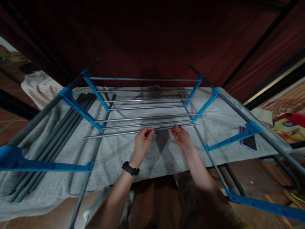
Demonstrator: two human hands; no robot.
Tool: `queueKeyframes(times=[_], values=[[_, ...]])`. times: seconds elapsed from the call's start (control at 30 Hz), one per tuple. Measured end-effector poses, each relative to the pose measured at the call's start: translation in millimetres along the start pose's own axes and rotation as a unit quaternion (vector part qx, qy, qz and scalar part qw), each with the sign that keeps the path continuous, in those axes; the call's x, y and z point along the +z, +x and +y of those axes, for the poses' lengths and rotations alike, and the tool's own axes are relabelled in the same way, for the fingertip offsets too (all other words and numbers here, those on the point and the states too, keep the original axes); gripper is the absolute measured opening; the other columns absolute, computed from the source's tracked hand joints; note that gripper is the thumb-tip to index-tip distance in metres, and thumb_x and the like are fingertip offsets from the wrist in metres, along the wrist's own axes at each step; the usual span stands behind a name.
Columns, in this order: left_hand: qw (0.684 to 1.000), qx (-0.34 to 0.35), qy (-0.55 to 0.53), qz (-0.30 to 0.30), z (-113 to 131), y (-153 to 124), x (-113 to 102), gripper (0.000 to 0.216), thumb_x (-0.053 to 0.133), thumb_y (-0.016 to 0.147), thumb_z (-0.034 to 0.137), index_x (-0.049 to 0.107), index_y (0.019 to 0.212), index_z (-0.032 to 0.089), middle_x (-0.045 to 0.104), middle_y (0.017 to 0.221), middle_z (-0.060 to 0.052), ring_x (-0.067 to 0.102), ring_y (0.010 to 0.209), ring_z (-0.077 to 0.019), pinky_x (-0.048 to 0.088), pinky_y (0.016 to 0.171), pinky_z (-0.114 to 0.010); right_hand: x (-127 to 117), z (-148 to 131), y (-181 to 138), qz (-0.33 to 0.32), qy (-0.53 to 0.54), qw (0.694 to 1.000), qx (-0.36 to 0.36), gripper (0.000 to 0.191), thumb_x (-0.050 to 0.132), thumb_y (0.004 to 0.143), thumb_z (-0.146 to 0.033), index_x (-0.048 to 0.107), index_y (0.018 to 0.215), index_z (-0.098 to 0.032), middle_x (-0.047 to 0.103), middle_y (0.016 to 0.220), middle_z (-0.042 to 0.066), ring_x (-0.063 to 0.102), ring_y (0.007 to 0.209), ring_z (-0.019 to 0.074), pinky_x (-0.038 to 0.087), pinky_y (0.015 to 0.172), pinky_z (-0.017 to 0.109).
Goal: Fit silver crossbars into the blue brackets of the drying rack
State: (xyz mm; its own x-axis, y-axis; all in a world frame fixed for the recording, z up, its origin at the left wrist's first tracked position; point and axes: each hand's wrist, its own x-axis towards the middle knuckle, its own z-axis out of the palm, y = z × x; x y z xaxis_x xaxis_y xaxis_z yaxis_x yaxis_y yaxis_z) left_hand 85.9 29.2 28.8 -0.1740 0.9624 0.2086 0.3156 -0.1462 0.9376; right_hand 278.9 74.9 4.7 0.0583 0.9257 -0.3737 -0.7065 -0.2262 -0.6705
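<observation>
A thin grey metal rod [111, 135] lies crosswise between my hands, its left end past the frame's left side tube and its right end near the right one. My left hand [143, 140], below a black wristband, pinches the rod just left of its middle. My right hand [179, 135] has its fingertips closed on it just right of the middle. Beyond it stands a rack frame of grey tubes with blue plastic brackets [81, 109]. Several thin rods [147, 100] span between the far brackets. Nearer brackets on the left and right have no rods between them.
Several dark grey tubes [59, 140] lie side by side on a grey blanket [157, 159] at the left. A phone [248, 140] rests on the blanket's right side. A red and yellow package [289, 125] sits at the far right. A dark red curtain [147, 38] hangs behind.
</observation>
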Motion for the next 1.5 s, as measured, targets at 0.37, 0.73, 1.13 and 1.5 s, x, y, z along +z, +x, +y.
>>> queueKeyframes(times=[0.37,0.73,1.13,1.5], values=[[0.897,0.187,0.4,-0.026,1,-6,-10,0.029,0.046,0.093,0.017,0.063,0.117,0.02,0.066,0.114,-0.01,0.055,0.109,-0.0265,0.035,0.1,-0.045,0,-1,-1,-0.013,-0.017,1.0,-0.012,0.014,0.057,0.089,-0.013,0.065,0.078,-0.018,0.072,0.073,0.002,0.07,0.071,0.012,0.062,0.076,0.026],[0.851,0.197,0.482,-0.066,-3,-7,-12,0.035,0.039,0.092,0.011,0.062,0.117,0.018,0.066,0.099,-0.011,0.059,0.091,-0.0261,0.04,0.085,-0.04,-3,-7,0,0.013,-0.011,1.0,-0.001,0.015,0.058,0.088,-0.014,0.064,0.077,-0.02,0.073,0.075,0.002,0.07,0.074,0.0122,0.061,0.073,0.025],[0.836,0.219,0.498,-0.066,1,-7,-13,0.038,0.037,0.093,0.012,0.062,0.12,0.018,0.065,0.101,-0.013,0.056,0.093,-0.0278,0.037,0.09,-0.044,-8,-20,5,0.081,0.008,0.997,0.009,0.021,0.051,0.092,-0.015,0.063,0.076,-0.02,0.071,0.071,0.0,0.069,0.072,0.0105,0.059,0.076,0.024],[0.838,0.216,0.497,-0.06,-1,-6,-14,0.039,0.036,0.092,0.01,0.064,0.118,0.016,0.066,0.099,-0.013,0.057,0.093,-0.0279,0.037,0.09,-0.045,-10,-24,7,0.105,0.019,0.994,-0.009,0.023,0.051,0.095,-0.022,0.06,0.074,-0.02,0.07,0.068,-0.002,0.068,0.067,0.0091,0.058,0.073,0.023]])
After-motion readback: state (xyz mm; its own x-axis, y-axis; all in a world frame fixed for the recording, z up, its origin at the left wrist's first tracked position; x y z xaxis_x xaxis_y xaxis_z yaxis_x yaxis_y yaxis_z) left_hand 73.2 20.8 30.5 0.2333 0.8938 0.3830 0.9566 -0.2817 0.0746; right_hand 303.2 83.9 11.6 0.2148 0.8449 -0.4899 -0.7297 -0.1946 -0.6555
